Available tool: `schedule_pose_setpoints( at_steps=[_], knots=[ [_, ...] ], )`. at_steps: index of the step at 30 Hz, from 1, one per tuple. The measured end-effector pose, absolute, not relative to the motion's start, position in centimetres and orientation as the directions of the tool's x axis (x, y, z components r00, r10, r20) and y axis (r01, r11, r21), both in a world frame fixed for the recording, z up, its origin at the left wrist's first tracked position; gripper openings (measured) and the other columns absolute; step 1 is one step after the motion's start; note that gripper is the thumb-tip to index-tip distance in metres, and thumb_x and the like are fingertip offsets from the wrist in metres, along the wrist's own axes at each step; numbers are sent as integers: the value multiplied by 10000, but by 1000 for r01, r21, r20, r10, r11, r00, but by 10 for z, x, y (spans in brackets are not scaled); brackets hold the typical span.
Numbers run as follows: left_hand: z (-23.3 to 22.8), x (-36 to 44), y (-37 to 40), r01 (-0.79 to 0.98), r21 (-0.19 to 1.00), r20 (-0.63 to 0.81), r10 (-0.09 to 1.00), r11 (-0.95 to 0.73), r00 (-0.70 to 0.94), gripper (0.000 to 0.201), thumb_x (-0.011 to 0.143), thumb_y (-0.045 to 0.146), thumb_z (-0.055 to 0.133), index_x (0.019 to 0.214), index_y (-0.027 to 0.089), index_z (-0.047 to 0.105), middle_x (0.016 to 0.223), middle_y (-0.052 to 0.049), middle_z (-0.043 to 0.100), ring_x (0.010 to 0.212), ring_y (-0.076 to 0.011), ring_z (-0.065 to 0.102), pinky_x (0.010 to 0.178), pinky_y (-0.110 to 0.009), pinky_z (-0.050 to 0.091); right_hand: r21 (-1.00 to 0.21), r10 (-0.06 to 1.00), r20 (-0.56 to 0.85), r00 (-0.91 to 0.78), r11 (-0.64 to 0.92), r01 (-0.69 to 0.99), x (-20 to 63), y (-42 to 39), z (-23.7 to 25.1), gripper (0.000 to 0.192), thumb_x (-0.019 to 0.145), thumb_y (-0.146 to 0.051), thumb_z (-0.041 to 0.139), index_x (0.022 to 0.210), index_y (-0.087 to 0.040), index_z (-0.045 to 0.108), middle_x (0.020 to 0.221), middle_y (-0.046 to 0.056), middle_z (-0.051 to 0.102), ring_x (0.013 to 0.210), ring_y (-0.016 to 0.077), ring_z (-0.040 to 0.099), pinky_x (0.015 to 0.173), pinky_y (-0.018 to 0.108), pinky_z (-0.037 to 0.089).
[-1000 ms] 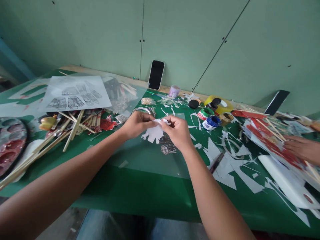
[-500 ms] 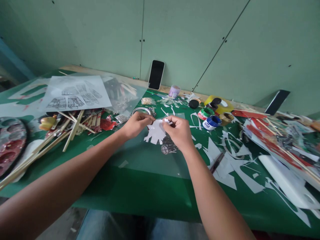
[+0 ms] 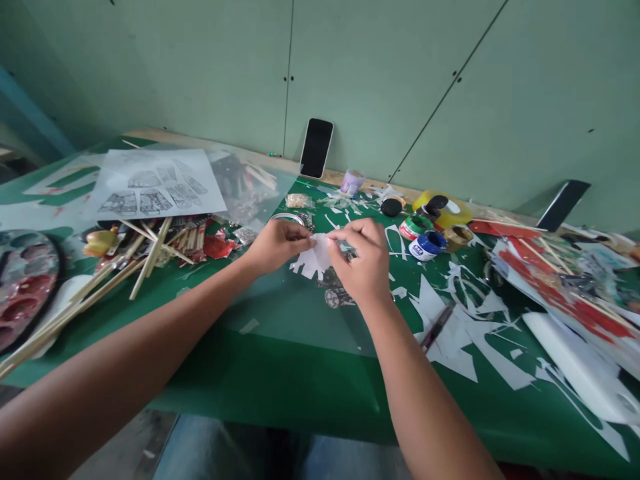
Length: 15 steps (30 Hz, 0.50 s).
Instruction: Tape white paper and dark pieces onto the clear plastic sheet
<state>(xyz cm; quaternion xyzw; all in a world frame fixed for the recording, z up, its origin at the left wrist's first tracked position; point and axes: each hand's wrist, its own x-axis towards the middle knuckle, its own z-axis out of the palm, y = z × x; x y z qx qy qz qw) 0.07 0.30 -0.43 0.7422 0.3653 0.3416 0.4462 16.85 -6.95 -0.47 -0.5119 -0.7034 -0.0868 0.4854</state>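
Note:
A small white paper cutout (image 3: 313,261) with a notched lower edge hangs between my hands, above the middle of the table. My left hand (image 3: 280,245) pinches its upper left side between thumb and fingers. At the upper right edge, my right hand (image 3: 364,259) has its thumb and index fingertip on the paper, the other fingers curled. Beneath them lies a patterned dark grey cutout (image 3: 337,297), partly covered by the paper and my right hand. It rests on a clear plastic sheet (image 3: 295,337) spread over the green tabletop.
Paint jars (image 3: 427,245), a craft knife (image 3: 437,327) and white paper scraps (image 3: 500,357) lie to the right. Wooden sticks (image 3: 157,250), a printed sheet (image 3: 160,183) and a paint palette (image 3: 25,287) are at left. A phone (image 3: 317,148) leans on the wall behind.
My right hand's fingers have shifted on the paper's upper edge, the index finger now stretched further left. The cutout shows less of its width. My left hand keeps its pinch.

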Motion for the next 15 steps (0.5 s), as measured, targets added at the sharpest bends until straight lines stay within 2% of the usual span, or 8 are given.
schedule_pose_setpoints(
  at_steps=[4,7,15],
  knots=[
    [-3,0,1,250,878,224,813,-408,538,264,752,391,647,736,132,697,655,-18,630,606,-117,535,548,-226,386,-409,731,680,-63,449,794,171,-65,-10,195,886,-237,523,794,-218,693,752,55,646,771,210,536,751,353,442],
    [-3,1,1,225,889,227,811,-399,540,260,745,394,664,734,135,691,673,-24,635,618,-118,543,558,-226,398,-434,739,672,-38,435,789,172,-64,-10,209,890,-238,512,787,-219,693,755,50,670,746,201,546,750,344,442],
    [-6,3,5,-13,992,115,861,-125,495,337,651,419,773,816,136,693,749,-19,650,652,-107,576,639,-237,478,-499,751,660,-14,453,739,170,-63,-10,180,869,-247,562,961,-209,713,809,70,680,815,219,585,733,340,471]
  ],
)
